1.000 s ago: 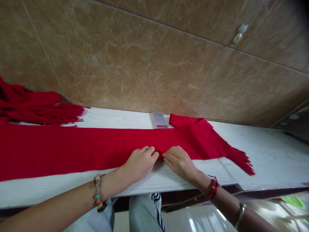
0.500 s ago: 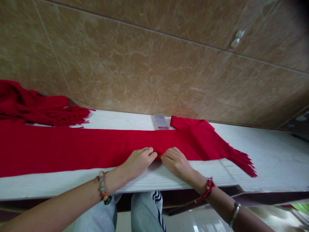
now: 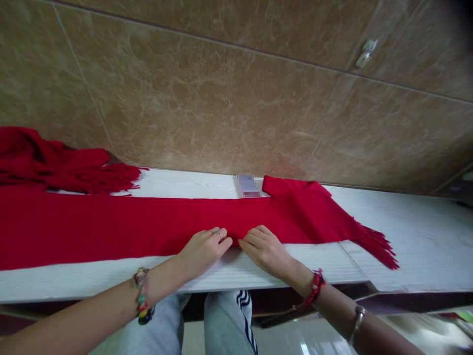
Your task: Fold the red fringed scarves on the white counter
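A long red scarf (image 3: 129, 224) lies spread across the white table, running off the left side of the view. Its right part is folded over at an angle, with the fringe pointing to the lower right. Close to the middle of its near edge, my left hand (image 3: 205, 249) pinches the cloth, a ring on one finger. A small gap to the right, my right hand (image 3: 266, 249) also pinches that near edge, fingers curled. The fingertips of both hands are partly hidden against the cloth.
Bunched red fringed cloth (image 3: 74, 167) lies at the back left. A small flat rectangular item (image 3: 247, 186), blurred, rests by the wall behind the scarf. The brown tiled wall (image 3: 221, 108) bounds the white table (image 3: 406, 231) at the back. My knees are below its front edge.
Both hands have shifted slightly left along the scarf's near edge, the left one more, so the gap between them is a little wider. The scarf lies much the same.
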